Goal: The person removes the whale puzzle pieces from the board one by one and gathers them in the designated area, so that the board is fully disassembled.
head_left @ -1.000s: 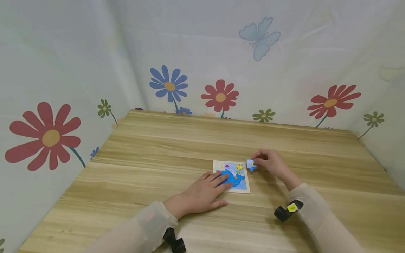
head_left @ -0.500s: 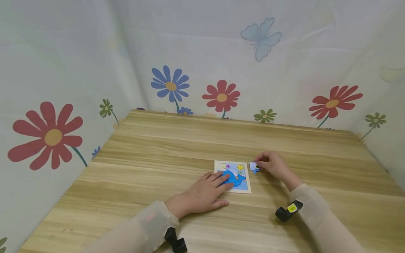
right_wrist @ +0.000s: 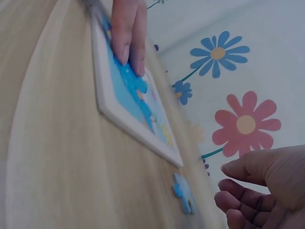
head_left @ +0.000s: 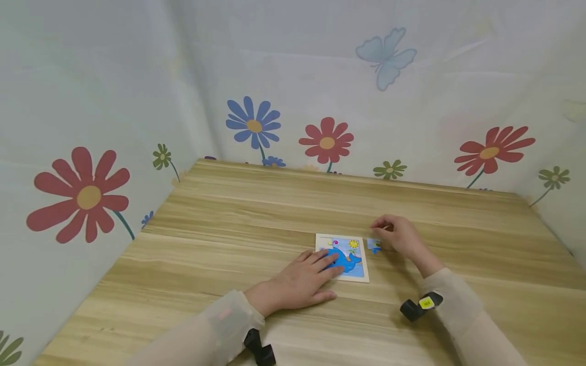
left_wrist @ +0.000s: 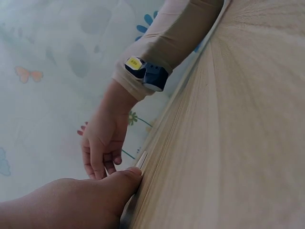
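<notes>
Right hand (head_left: 402, 237), fingers loose, leaves the piece (right_wrist: 184, 193), the gap plain only from the right wrist; left hand (head_left: 301, 284), straight-fingered, partly hides the puzzle (head_left: 350, 261).

The puzzle (head_left: 350, 260) looks smooth — the tabletop (head_left: 256, 213) wood-grained, the sleeves (head_left: 206, 330) matt cloth.

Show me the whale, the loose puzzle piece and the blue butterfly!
Whale (head_left: 347, 261): head view, on its blue body.
Loose puzzle piece (right_wrist: 184, 193): right wrist view, middle of the piece.
Blue butterfly (head_left: 387, 60): head view, where its wings meet.
</notes>
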Available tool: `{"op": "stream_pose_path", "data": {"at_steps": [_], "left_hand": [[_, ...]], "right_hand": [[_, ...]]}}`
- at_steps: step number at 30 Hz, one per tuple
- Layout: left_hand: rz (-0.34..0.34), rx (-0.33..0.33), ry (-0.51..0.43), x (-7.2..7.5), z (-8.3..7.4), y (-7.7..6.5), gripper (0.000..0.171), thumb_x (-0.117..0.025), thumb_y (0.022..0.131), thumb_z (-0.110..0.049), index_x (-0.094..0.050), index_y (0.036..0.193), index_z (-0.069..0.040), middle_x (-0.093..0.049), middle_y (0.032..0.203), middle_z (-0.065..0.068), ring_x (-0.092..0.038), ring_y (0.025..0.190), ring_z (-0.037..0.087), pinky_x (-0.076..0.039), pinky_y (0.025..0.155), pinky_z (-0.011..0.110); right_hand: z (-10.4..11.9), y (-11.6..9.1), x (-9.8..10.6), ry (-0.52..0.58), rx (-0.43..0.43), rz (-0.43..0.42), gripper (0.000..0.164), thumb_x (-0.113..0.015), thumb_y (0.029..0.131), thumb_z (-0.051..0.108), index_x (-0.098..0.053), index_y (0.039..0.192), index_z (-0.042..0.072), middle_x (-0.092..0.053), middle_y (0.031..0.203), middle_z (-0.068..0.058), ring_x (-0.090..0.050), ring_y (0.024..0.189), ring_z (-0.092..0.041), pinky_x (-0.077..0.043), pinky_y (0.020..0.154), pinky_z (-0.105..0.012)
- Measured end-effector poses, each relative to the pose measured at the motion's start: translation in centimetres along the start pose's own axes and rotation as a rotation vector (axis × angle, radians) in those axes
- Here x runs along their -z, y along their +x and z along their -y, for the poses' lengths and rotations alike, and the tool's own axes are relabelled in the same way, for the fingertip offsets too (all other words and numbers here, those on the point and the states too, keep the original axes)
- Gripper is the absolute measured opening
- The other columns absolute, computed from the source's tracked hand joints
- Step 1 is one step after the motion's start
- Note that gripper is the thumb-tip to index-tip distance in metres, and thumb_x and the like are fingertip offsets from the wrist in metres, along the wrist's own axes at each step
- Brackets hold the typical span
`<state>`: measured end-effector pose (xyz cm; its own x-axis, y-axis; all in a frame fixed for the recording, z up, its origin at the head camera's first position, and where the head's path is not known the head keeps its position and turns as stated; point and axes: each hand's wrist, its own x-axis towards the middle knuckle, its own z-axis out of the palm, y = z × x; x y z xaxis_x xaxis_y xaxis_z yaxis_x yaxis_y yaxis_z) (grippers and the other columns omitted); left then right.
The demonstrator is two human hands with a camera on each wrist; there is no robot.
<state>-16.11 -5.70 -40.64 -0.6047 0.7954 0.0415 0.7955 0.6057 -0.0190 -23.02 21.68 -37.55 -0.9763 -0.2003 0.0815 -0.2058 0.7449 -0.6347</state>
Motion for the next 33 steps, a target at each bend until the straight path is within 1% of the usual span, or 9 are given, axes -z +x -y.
{"op": "stream_pose_path", "data": {"at_steps": [4, 8, 15, 21, 25, 33], "left_hand": [[-0.002, -0.002, -0.001, 0.0, 0.0, 0.0, 0.059, -0.037, 0.099, -0.055, -0.035, 0.149, -0.026, -0.03, 0.158, 0.002, -0.028, 0.147, 0.023, -0.031, 0.115, 0.046], [0.005, -0.002, -0.005, 0.0, -0.1, 0.1, 0.058, -0.037, 0.099, -0.055, -0.035, 0.15, -0.026, -0.03, 0.158, 0.002, -0.027, 0.147, 0.023, -0.031, 0.115, 0.046], [0.0, 0.002, -0.001, -0.1, -0.1, 0.1, 0.059, -0.038, 0.098, -0.056, -0.035, 0.149, -0.026, -0.031, 0.158, 0.002, -0.028, 0.147, 0.023, -0.031, 0.115, 0.047], [0.007, 0.01, -0.007, 0.0, -0.1, 0.2, 0.059, -0.038, 0.098, -0.056, -0.035, 0.149, -0.026, -0.03, 0.158, 0.002, -0.027, 0.147, 0.023, -0.03, 0.116, 0.047], [0.001, 0.003, 0.001, 0.0, 0.0, 0.1, 0.059, -0.038, 0.098, -0.055, -0.036, 0.149, -0.026, -0.031, 0.158, 0.002, -0.028, 0.146, 0.023, -0.031, 0.115, 0.047], [-0.013, -0.008, 0.008, 0.1, 0.0, 0.1, 0.058, -0.039, 0.098, -0.055, -0.037, 0.149, -0.025, -0.032, 0.157, 0.004, -0.03, 0.145, 0.024, -0.032, 0.114, 0.047]], "right_hand": [[0.6, 0.0, 0.1, 0.012, 0.04, -0.003, 0.018, -0.06, 0.094, 0.012, -0.067, 0.105, 0.001, -0.068, 0.1, -0.016, -0.059, 0.086, -0.021, -0.047, 0.073, -0.029], [1.3, -0.1, 0.2, 0.022, 0.055, 0.014, 0.019, -0.059, 0.095, 0.014, -0.067, 0.107, 0.002, -0.068, 0.102, -0.015, -0.06, 0.089, -0.022, -0.047, 0.074, -0.029], [2.4, -0.1, 0.0, 0.037, 0.077, 0.033, 0.02, -0.059, 0.095, 0.012, -0.066, 0.109, 0.0, -0.069, 0.104, -0.016, -0.062, 0.091, -0.024, -0.05, 0.076, -0.031], [3.0, 0.1, -0.7, 0.058, 0.095, 0.078, 0.021, -0.059, 0.095, 0.012, -0.066, 0.11, -0.001, -0.069, 0.105, -0.016, -0.063, 0.094, -0.026, -0.052, 0.081, -0.038], [3.4, 0.3, -1.5, 0.044, 0.114, 0.1, 0.021, -0.06, 0.094, 0.012, -0.066, 0.109, 0.0, -0.069, 0.105, -0.015, -0.063, 0.095, -0.026, -0.053, 0.083, -0.041], [3.9, 0.6, -2.6, 0.034, 0.139, 0.129, 0.02, -0.062, 0.093, 0.013, -0.067, 0.108, 0.001, -0.069, 0.104, -0.013, -0.062, 0.091, -0.023, -0.053, 0.081, -0.038]]}}
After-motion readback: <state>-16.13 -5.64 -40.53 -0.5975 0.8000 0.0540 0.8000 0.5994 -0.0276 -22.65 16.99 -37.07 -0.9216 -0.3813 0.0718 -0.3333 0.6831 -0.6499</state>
